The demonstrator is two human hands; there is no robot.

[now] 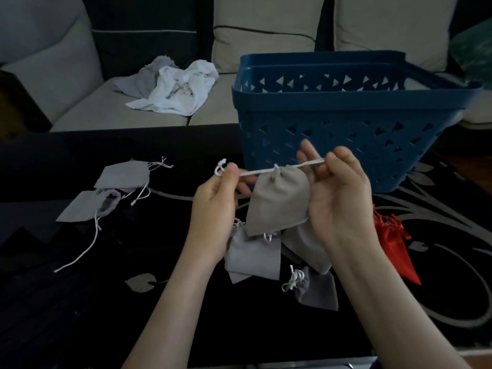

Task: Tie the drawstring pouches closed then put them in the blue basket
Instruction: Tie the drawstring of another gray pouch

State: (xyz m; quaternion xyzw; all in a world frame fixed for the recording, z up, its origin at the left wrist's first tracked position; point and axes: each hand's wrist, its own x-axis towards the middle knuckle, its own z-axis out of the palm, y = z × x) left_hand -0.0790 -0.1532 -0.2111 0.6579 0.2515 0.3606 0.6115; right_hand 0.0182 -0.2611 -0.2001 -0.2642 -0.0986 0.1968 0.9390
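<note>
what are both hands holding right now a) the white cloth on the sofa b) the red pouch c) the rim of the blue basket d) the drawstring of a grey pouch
d: the left hand and right hand each pinch one end of the white drawstring, and the grey pouch hangs from it between them.

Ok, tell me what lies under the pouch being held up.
A grey pouch and a second pouch lie on the table below the held pouch; it and the right hand cover their upper parts.
</note>
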